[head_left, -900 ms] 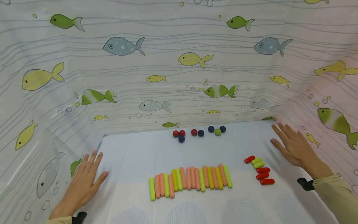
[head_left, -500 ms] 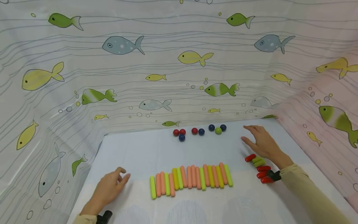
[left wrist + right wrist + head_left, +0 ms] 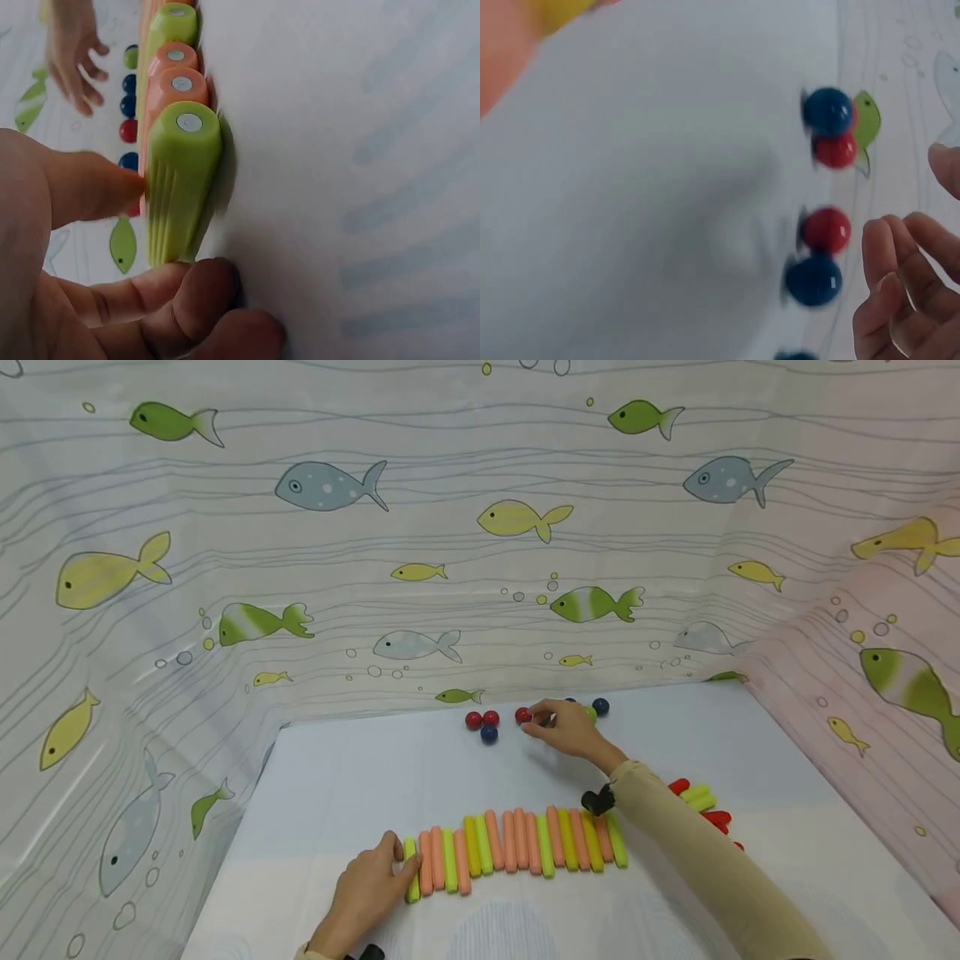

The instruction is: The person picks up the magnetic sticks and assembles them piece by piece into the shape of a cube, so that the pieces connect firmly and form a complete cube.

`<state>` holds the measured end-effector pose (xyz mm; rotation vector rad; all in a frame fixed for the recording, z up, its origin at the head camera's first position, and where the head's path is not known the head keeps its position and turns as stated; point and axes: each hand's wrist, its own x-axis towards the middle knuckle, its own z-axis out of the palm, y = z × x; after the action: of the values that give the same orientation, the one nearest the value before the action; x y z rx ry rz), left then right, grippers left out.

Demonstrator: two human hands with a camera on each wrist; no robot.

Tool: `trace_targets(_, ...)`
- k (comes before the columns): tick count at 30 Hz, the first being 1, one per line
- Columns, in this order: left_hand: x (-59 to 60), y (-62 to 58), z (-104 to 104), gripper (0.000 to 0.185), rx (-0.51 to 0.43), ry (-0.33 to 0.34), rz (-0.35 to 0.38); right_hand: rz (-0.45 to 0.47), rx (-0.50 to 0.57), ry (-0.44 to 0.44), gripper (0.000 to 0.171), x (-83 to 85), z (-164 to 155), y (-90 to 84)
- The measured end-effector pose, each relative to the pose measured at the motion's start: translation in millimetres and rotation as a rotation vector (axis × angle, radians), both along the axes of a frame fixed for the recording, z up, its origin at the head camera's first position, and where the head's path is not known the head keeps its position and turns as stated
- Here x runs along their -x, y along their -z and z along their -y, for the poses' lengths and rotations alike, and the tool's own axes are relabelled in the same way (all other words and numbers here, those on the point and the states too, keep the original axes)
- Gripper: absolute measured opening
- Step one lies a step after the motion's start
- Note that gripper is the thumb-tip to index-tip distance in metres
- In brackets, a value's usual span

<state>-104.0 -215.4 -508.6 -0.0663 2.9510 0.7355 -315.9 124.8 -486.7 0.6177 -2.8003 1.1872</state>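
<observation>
The left hand (image 3: 367, 893) pinches the green stick (image 3: 180, 187) at the left end of the stick row (image 3: 513, 843), thumb on one side and fingers on the other; the stick lies flat on the desk (image 3: 360, 777), not yet lifted. The right hand (image 3: 562, 727) reaches with loosely curled fingers over the balls (image 3: 487, 724) at the far edge, beside a red ball (image 3: 826, 229) and a blue ball (image 3: 813, 280); it seems to hold nothing. By my judgement nothing is joined yet. The right sleeve (image 3: 697, 868) crosses over the row's right end and half hides a small pile of red and green sticks (image 3: 701, 802). A fish-print curtain (image 3: 420, 527) walls the desk.
</observation>
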Motion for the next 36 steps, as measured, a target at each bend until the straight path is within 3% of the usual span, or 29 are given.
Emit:
trace_targets(5,0.4,0.1,-1,0.024,-0.045,-0.016,-0.004,0.081,-0.006,0.086,0.049,14.1,46,11.2)
trace_targets(10,3.7,2.2,1,0.022,-0.096,-0.076,0.023,0.124,-0.023,0.17,0.051,21.0,81,18.7)
trace_targets(14,6.0,3.2,2,0.024,-0.121,-0.129,0.047,0.13,-0.013,0.206,0.045,22.3,97,21.9)
trace_targets(20,6.2,3.1,2,0.03,-0.113,-0.127,0.033,0.114,-0.053,0.265,0.04,21.3,106,29.2)
trace_targets(30,15.0,2.4,13,0.03,-0.199,-0.038,0.037,0.131,-0.129,0.231,0.042,17.6,94,29.1)
trace_targets(36,37.5,-7.6,27,0.022,-0.408,-0.086,0.089,0.192,-0.053,0.138,0.034,22.6,89,26.0)
